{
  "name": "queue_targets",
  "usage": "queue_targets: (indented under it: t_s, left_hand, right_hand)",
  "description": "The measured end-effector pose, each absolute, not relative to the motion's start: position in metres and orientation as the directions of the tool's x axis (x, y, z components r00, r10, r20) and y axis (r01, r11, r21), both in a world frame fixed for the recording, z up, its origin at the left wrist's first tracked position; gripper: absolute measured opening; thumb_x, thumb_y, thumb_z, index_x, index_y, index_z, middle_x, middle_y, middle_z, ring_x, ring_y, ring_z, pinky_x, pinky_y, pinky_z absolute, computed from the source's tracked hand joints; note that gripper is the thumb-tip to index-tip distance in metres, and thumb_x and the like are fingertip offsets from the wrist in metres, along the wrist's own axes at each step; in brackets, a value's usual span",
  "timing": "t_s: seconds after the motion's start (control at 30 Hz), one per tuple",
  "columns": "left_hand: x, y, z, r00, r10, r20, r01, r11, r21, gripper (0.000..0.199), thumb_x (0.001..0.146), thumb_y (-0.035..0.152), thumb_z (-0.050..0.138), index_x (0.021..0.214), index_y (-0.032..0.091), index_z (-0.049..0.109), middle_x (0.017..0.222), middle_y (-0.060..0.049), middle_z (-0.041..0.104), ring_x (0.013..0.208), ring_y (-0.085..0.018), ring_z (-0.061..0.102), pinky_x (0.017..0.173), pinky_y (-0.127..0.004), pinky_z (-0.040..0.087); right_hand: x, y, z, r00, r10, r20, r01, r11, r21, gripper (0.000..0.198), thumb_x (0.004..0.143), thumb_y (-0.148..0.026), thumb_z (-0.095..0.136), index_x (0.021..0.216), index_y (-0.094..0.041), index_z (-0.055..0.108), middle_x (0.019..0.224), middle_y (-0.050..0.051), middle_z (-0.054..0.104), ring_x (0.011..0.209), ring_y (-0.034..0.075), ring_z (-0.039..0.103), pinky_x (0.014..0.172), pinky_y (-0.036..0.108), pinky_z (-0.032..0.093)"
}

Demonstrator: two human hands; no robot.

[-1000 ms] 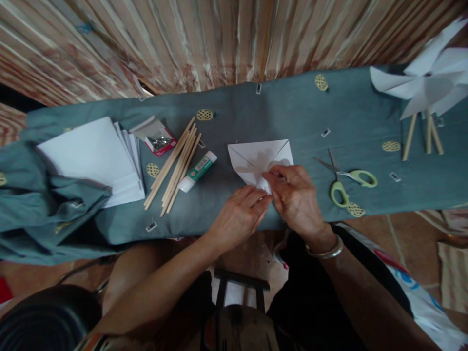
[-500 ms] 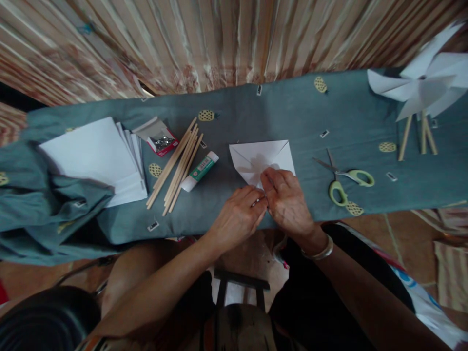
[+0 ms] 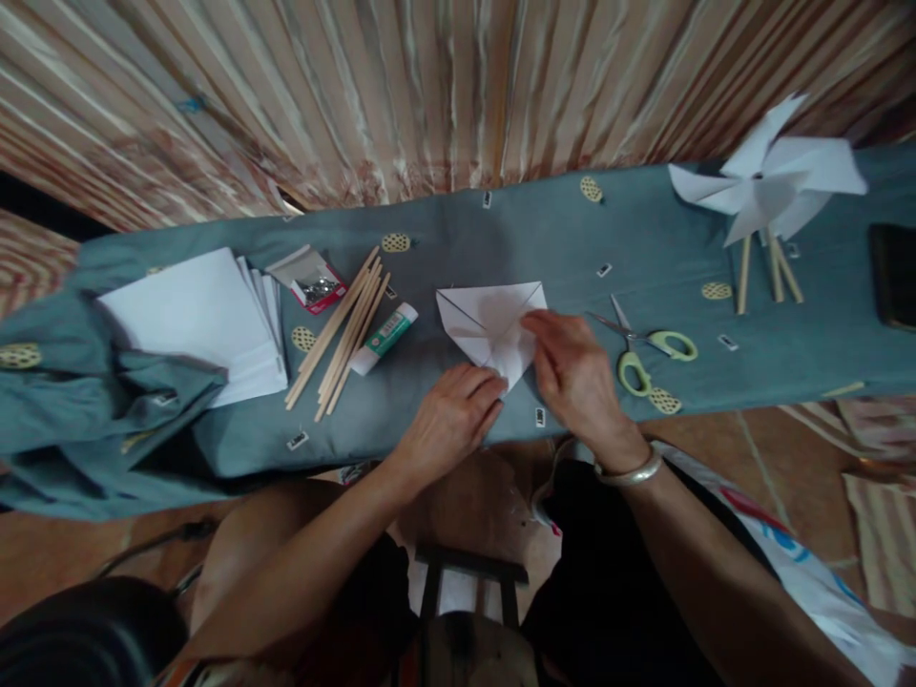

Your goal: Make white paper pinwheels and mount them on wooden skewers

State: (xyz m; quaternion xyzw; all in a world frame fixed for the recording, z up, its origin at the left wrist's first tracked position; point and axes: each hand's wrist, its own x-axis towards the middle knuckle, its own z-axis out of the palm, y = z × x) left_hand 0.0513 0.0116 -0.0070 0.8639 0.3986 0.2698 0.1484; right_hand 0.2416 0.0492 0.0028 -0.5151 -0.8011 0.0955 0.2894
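A white sheet of paper (image 3: 493, 310) with diagonal creases lies on the cloth in front of me. My left hand (image 3: 454, 410) grips its near corner, the thumb hidden beneath the curled fingers. At the right edge of the sheet is my right hand (image 3: 576, 377), its fingers bent together on the paper; a silver bangle (image 3: 630, 472) circles that wrist. Left of the paper lie a green-and-white glue stick (image 3: 386, 336) and several thin wooden sticks (image 3: 347, 329). Green-handled scissors (image 3: 640, 348) rest partly open to the right of my right hand.
A blue-green cloth (image 3: 515, 224) with pineapple prints covers the narrow table. A stack of white paper (image 3: 193, 324) and an open box of metal pins (image 3: 315, 286) stand left. Paper pinwheels (image 3: 769, 191) on sticks lie right, near a dark object (image 3: 894, 277). A striped curtain (image 3: 429, 105) hangs behind.
My right hand has moved away from my left hand, up to the paper's right edge. The left hand stays at the near corner. The view has shifted right.
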Motion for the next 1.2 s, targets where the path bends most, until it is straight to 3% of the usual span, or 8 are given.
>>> queue_targets:
  t_s: [0.13,0.37,0.5,0.77,0.83,0.9,1.03,1.2]
  left_hand:
    - [0.050,0.008,-0.008,0.535,0.763,0.362,0.597,-0.645,0.477,0.021,0.096,0.020,0.051,0.112,0.012,0.060,0.107,-0.011,0.068,0.097,-0.022,0.061,0.085,-0.038,0.054]
    - [0.052,0.008,-0.005,0.532,0.764,0.365,0.617,-0.645,0.451,0.028,0.095,0.017,0.049,0.121,0.012,0.056,0.112,-0.013,0.067,0.104,-0.024,0.060,0.086,-0.039,0.051]
    - [0.049,0.011,-0.003,0.540,0.748,0.386,0.622,-0.664,0.414,0.023,0.095,0.015,0.049,0.115,0.012,0.059,0.107,-0.011,0.069,0.098,-0.022,0.061,0.084,-0.037,0.049]
    - [0.034,0.015,0.003,0.526,0.744,0.412,0.637,-0.665,0.389,0.021,0.093,0.011,0.051,0.110,0.014,0.063,0.104,-0.009,0.071,0.095,-0.021,0.061,0.086,-0.038,0.047]
    - [0.033,0.015,0.004,0.517,0.750,0.412,0.642,-0.658,0.392,0.022,0.094,0.011,0.050,0.111,0.015,0.062,0.104,-0.009,0.071,0.095,-0.020,0.062,0.086,-0.038,0.047]
    - [0.034,0.015,0.005,0.509,0.755,0.413,0.644,-0.653,0.398,0.023,0.094,0.012,0.049,0.114,0.015,0.061,0.103,-0.009,0.071,0.095,-0.020,0.062,0.086,-0.038,0.048]
    - [0.036,0.016,0.005,0.503,0.755,0.421,0.650,-0.651,0.392,0.023,0.095,0.012,0.049,0.114,0.014,0.061,0.101,-0.008,0.071,0.094,-0.020,0.063,0.085,-0.038,0.048]
    - [0.029,0.021,0.004,0.499,0.746,0.441,0.669,-0.655,0.350,0.019,0.092,0.011,0.053,0.108,0.013,0.063,0.096,-0.007,0.071,0.089,-0.020,0.062,0.084,-0.038,0.048]
  right_hand:
    - [0.259,0.075,-0.010,-0.146,0.915,0.376,0.820,0.324,-0.471,0.050,0.095,-0.029,0.041,0.140,-0.009,0.047,0.141,0.020,0.055,0.135,0.033,0.047,0.112,0.055,0.037]
    - [0.246,0.109,-0.012,-0.248,0.932,0.265,0.848,0.341,-0.406,0.049,0.096,-0.027,0.039,0.141,-0.008,0.048,0.141,0.020,0.055,0.135,0.032,0.047,0.110,0.054,0.040]
    - [0.243,0.110,-0.001,-0.238,0.930,0.280,0.869,0.332,-0.366,0.044,0.094,-0.026,0.045,0.130,-0.005,0.059,0.130,0.022,0.063,0.123,0.033,0.057,0.107,0.052,0.043]
    - [0.275,0.106,0.008,-0.104,0.981,0.163,0.811,0.178,-0.557,0.031,0.087,-0.039,0.060,0.100,-0.016,0.077,0.092,0.010,0.077,0.079,0.027,0.071,0.076,0.042,0.056]
    - [0.279,0.106,0.006,-0.079,0.978,0.195,0.807,0.177,-0.563,0.032,0.086,-0.038,0.061,0.105,-0.016,0.075,0.099,0.011,0.077,0.084,0.028,0.072,0.078,0.043,0.056]
    - [0.279,0.107,0.003,-0.091,0.961,0.261,0.810,0.224,-0.542,0.036,0.087,-0.034,0.059,0.115,-0.015,0.072,0.114,0.014,0.074,0.101,0.030,0.069,0.090,0.046,0.054]
    - [0.269,0.109,-0.001,-0.208,0.931,0.301,0.811,0.336,-0.479,0.040,0.089,-0.026,0.052,0.124,-0.011,0.066,0.124,0.016,0.069,0.117,0.031,0.062,0.104,0.049,0.045]
    - [0.257,0.112,0.004,-0.097,0.975,0.201,0.820,0.193,-0.540,0.034,0.084,-0.029,0.060,0.112,-0.012,0.072,0.096,0.013,0.076,0.085,0.027,0.071,0.083,0.044,0.055]
